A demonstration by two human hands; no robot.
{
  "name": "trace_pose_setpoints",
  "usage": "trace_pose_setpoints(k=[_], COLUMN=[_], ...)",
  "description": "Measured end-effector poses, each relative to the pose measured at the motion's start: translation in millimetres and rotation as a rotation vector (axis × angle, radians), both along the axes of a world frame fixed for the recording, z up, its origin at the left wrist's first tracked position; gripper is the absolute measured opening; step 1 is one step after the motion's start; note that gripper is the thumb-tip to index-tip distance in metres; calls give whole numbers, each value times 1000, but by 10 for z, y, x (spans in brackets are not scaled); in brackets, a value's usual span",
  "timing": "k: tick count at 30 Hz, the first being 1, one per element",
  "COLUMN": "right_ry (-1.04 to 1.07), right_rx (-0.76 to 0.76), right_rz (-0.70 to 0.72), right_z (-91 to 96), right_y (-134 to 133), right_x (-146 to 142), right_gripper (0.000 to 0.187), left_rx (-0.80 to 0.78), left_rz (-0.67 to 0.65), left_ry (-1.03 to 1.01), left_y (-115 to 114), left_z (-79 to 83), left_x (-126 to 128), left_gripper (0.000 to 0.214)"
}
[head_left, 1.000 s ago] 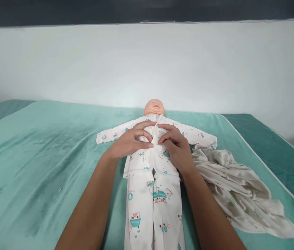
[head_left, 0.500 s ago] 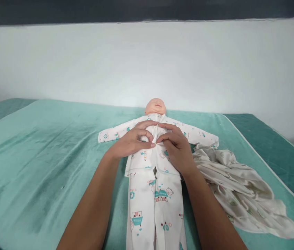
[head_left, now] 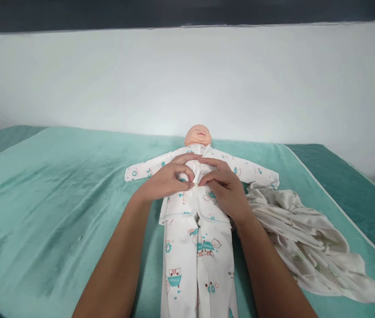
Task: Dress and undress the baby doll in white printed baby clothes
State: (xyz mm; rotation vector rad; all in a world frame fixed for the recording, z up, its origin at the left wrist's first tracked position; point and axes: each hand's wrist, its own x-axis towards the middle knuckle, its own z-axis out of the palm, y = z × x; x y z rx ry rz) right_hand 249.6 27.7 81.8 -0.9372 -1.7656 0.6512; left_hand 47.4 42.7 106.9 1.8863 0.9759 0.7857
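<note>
A baby doll point(head_left: 198, 134) lies on its back, head away from me, arms spread to both sides. It wears a white printed baby shirt point(head_left: 181, 205) and matching white trousers point(head_left: 181, 256). At the shirt's front edges, over the belly, my left hand point(head_left: 170, 179) pinches the cloth between thumb and index finger. Just beside it, my right hand point(head_left: 222, 181) pinches the other side of the front opening. A small pale fastener, perhaps a button, shows between the fingertips. Below the hands the shirt's lower hem parts slightly.
A crumpled white printed cloth point(head_left: 307, 243) lies to the right of the doll. Under everything is a green plush blanket point(head_left: 58, 198), with a darker green cover point(head_left: 350, 190) at the right. A white wall point(head_left: 187, 79) stands behind the doll's head.
Both hands stay at the shirt front; the fingertips have shifted slightly, and the small pale fastener shows a little more between them. The doll and the cloth have not moved.
</note>
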Motion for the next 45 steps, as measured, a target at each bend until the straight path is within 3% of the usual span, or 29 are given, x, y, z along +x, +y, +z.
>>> trace_pose_setpoints(k=[7,14,17,21,27,33,38,42,45], right_ry=[-28,181,129,4,-95,-176,-321,-134,135], right_rx=[16,-38,-10,5,-7,-42,-70,-203,-369], right_rz=[26,-52,-52,-74,-221,-398,-488,-470,-501], right_z=[-12,-31,-33,-24,-15,29,144,134,59], right_y=[5,9,7,8,-13,46,193,296,353], right_x=[2,-27,-47,-70,-119,-199,-247,-159,38], right_gripper=[33,17,8,18,17,18,16,18,20], left_rx=[44,134,167,183,211,279,301,285,241], left_rz=[-69,-108,-102,-66,118,303,450,530,716], left_ry=[-59,-16,33,29,-28,-187,-93,-179,-256], left_y=[35,89,84,45,18,92,101,101,188], left_z=[-55,-113,-106,-86,-134,-263,-260,-239,-289], left_x=[-41,-30,-16,13,141,250,305,339,211], left_gripper=[10,14,6,2,17,13,10,9,9])
